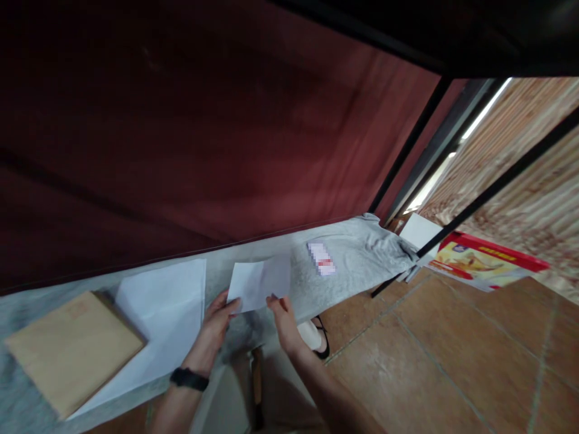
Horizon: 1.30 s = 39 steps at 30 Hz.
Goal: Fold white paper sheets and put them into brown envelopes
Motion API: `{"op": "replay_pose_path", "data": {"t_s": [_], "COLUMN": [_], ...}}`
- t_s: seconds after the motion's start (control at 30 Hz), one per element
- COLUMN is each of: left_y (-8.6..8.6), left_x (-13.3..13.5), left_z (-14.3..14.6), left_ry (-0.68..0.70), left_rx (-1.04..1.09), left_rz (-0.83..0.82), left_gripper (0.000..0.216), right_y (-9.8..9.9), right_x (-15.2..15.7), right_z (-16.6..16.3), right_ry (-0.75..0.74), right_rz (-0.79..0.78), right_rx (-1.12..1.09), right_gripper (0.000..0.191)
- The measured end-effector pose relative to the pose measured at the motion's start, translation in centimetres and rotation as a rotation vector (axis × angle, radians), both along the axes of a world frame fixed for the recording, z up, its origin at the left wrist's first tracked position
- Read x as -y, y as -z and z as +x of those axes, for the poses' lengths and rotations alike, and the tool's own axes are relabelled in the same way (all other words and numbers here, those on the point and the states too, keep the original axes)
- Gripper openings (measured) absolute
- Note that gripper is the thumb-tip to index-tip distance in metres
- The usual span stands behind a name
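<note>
The left hand [219, 319] is pinching the near left corner of a small white paper [248, 286], its thumb lying on top, while the right hand [283, 316] is gripping the near edge toward the right, thumb and fingers closing on it. The hands are working apart, with the paper spanning the gap between them just above a grey cloth [348, 283]; whether its far edge is touching the cloth, I cannot tell. A line is running down its middle and the right half is looking greyer, so the step in hand is probably opening or folding the paper along that crease. The next move would seem to be calling for a steady left pinch and a light right hand guiding the edge. A dark wristband [189, 378] is circling the left wrist. To the left, larger white paper [176, 298] is lying flat, with a brown envelope [75, 349] resting partly over it. To the right, a blurred-out card [322, 258] is lying on the cloth. Beyond, a dark red panel [226, 150] is standing along the far side, and at far right a colourful box [488, 262] is sitting by the tiled floor [407, 349].
</note>
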<state>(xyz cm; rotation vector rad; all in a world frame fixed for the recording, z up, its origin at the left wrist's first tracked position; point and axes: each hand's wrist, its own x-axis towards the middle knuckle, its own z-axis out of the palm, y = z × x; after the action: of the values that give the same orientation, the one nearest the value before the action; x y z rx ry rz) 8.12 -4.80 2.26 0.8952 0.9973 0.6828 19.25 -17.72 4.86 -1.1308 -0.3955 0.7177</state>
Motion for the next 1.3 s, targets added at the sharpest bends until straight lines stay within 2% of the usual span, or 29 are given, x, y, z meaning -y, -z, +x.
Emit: {"op": "replay_pose_path", "data": {"t_s": [0.17, 0.3, 0.4, 0.5, 0.6, 0.73, 0.83, 0.93, 1.03, 1.2, 1.3], "left_y": [-0.6, -0.9, -0.9, -1.1, -1.1, -0.8, -0.4, -0.1, 0.3, 0.7, 0.9], "left_x": [-2.3, -4.1, -5.5, -6.8, -7.8, -8.6, -9.0, -9.2, -9.5, -10.3, -11.0], "left_z": [-1.9, -1.9, -1.4, -0.7, -0.2, 0.3, 0.9, 1.6, 2.2, 2.3, 2.1], "left_ry": [0.135, 0.208, 0.266, 0.323, 0.385, 0.409, 0.354, 0.313, 0.327, 0.385, 0.440], "left_rx": [-0.065, -0.084, -0.112, -0.167, -0.205, -0.237, -0.321, -0.360, -0.362, -0.364, -0.353], "left_rz": [0.103, 0.152, 0.192, 0.267, 0.326, 0.450, 0.602, 0.666, 0.665, 0.661, 0.646], "left_gripper": [0.063, 0.059, 0.055, 0.047, 0.041, 0.038, 0.041, 0.046, 0.048, 0.045, 0.046], "right_y": [1.4, 2.8, 4.0, 4.8, 5.3, 5.9, 6.4, 6.8, 7.1, 7.0, 6.5], "right_x": [2.9, 4.1, 4.4, 4.2, 4.1, 4.6, 5.0, 5.1, 4.8, 4.8, 4.9], "right_z": [3.0, 4.2, 4.2, 4.1, 4.5, 5.5, 5.9, 5.8, 5.4, 5.3, 5.8], "right_ry": [-0.122, -0.132, -0.126, -0.069, -0.046, -0.047, -0.001, -0.010, -0.114, -0.310, -0.432], "right_rz": [0.105, 0.054, -0.007, -0.042, -0.081, -0.227, -0.341, -0.383, -0.339, -0.360, -0.397], "right_rx": [-0.143, -0.276, -0.239, -0.093, 0.100, 0.629, 1.058, 1.355, 1.474, 1.455, 1.456], "right_gripper": [0.055, 0.065, 0.070, 0.070, 0.056, 0.026, 0.023, 0.023, 0.032, 0.063, 0.065]}}
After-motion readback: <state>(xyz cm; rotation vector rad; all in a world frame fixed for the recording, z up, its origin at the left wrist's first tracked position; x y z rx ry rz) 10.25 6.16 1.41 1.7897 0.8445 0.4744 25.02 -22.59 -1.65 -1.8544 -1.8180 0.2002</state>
